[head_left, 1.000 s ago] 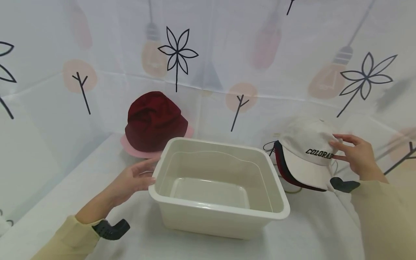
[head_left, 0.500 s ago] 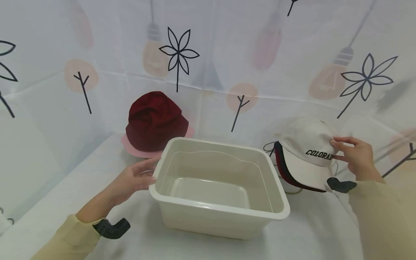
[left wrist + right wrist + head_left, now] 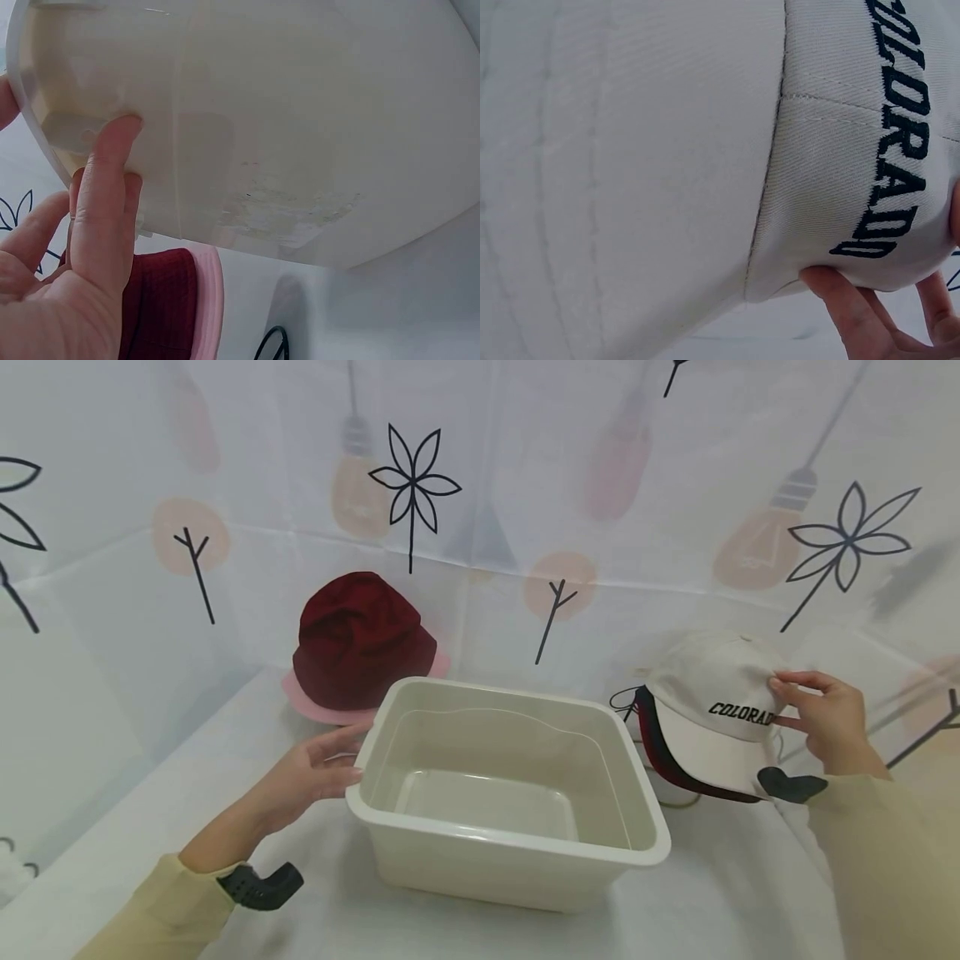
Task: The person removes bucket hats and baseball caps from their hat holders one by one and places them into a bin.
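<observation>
An off-white plastic basin (image 3: 495, 835) stands mid-table in the head view. My left hand (image 3: 303, 781) grips its left rim; in the left wrist view, fingers (image 3: 105, 195) lie against the outer wall under the rim. At the right, my right hand (image 3: 828, 718) pinches the side of a cream baseball cap (image 3: 712, 693) lettered in black. The right wrist view shows fingertips at the edge of the cap's crown (image 3: 832, 172), beside the lettering. Below its brim, a navy and dark red edge (image 3: 660, 752) shows; what it belongs to is mostly hidden.
A dark red bucket hat (image 3: 360, 643) with a pink brim (image 3: 300, 702) sits behind the basin at the left. A thin black cord (image 3: 624, 700) lies beside the cap. A white patterned cloth (image 3: 480, 468) hangs behind the white-covered table (image 3: 172, 802).
The cap and my right hand have shifted very slightly to the right. My left hand and the basin hold their places.
</observation>
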The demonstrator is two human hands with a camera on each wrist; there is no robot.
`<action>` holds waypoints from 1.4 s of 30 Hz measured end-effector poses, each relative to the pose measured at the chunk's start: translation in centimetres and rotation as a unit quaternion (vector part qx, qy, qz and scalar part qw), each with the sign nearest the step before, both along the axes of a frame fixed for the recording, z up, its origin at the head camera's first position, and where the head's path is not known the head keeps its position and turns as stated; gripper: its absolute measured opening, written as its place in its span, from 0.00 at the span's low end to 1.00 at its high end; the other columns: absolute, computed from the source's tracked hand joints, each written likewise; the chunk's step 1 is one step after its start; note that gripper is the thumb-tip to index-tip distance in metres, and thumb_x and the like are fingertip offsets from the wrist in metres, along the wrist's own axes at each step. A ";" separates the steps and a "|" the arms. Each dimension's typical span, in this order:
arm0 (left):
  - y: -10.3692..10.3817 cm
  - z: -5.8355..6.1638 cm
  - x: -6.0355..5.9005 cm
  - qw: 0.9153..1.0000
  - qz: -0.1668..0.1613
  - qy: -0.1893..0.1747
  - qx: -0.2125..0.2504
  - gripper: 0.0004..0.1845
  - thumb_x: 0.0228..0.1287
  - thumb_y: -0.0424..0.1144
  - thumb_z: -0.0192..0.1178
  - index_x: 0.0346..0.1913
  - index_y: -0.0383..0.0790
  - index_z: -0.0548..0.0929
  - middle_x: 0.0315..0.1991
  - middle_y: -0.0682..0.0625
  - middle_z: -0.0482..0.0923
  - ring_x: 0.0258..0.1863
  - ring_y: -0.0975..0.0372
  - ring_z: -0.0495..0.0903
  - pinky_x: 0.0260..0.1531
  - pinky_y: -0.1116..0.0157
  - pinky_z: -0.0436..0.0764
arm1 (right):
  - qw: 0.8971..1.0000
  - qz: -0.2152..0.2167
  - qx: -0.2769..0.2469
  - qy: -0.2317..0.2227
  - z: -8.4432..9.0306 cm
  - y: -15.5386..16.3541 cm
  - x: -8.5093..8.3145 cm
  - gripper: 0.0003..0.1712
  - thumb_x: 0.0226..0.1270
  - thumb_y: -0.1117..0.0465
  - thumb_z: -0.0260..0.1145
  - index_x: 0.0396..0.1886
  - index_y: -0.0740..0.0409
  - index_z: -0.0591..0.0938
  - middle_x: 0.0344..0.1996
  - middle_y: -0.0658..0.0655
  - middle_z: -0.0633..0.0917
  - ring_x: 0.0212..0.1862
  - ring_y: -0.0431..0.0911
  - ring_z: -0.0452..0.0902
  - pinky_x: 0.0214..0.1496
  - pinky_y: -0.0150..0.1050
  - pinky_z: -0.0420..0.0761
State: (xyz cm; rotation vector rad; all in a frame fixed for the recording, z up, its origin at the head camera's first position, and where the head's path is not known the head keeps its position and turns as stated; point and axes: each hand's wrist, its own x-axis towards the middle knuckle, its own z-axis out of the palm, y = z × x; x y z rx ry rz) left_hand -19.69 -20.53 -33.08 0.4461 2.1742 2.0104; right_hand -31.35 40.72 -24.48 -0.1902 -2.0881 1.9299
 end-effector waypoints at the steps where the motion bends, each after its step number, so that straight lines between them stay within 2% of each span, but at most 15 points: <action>1: 0.0 0.0 0.0 1.000 0.000 0.000 -0.001 0.36 0.59 0.35 0.61 0.70 0.38 0.59 0.63 0.37 0.63 0.56 0.50 0.71 0.45 0.54 0.76 | 1.000 0.001 -0.004 0.001 0.0 0.0 0.0 0.06 0.46 0.59 0.76 0.25 0.46 0.86 0.35 0.42 0.74 0.26 0.31 0.76 0.21 0.32 0.79; 6: 0.0 0.2 0.1 1.000 0.000 0.000 -0.003 0.36 0.59 0.36 0.61 0.70 0.38 0.59 0.63 0.37 0.64 0.56 0.49 0.70 0.45 0.54 0.76 | 1.000 0.002 -0.007 0.003 0.2 0.0 0.0 0.06 0.45 0.59 0.76 0.25 0.46 0.86 0.34 0.42 0.74 0.27 0.31 0.75 0.20 0.32 0.79; 15: 0.3 0.4 0.3 1.000 -0.003 -0.002 0.000 0.37 0.59 0.36 0.62 0.70 0.37 0.59 0.62 0.37 0.65 0.54 0.52 0.72 0.45 0.54 0.76 | 1.000 0.000 -0.006 0.006 0.7 0.0 0.3 0.05 0.51 0.62 0.73 0.25 0.47 0.86 0.31 0.40 0.76 0.26 0.31 0.75 0.19 0.33 0.78; 28: 0.1 0.3 0.2 1.000 -0.007 0.000 0.007 0.36 0.59 0.35 0.61 0.70 0.38 0.60 0.64 0.37 0.62 0.57 0.49 0.70 0.45 0.54 0.76 | 0.998 0.011 -0.046 0.033 2.9 0.2 0.5 0.05 0.49 0.64 0.74 0.26 0.50 0.86 0.30 0.41 0.79 0.26 0.34 0.78 0.19 0.36 0.79; 36: 0.1 0.4 0.2 1.000 -0.007 0.000 0.007 0.36 0.59 0.35 0.62 0.70 0.39 0.60 0.64 0.38 0.62 0.58 0.50 0.69 0.45 0.54 0.76 | 0.998 -0.023 -0.048 0.027 3.8 0.2 0.6 0.13 0.40 0.58 0.78 0.30 0.47 0.86 0.38 0.43 0.75 0.28 0.33 0.76 0.19 0.34 0.79; 42: 0.2 0.5 0.2 1.000 -0.004 -0.002 0.006 0.36 0.59 0.34 0.62 0.69 0.38 0.60 0.64 0.37 0.62 0.57 0.50 0.70 0.45 0.54 0.76 | 0.997 -0.052 -0.043 0.041 4.2 0.2 0.6 0.14 0.39 0.56 0.78 0.31 0.47 0.85 0.40 0.44 0.74 0.28 0.31 0.75 0.17 0.32 0.77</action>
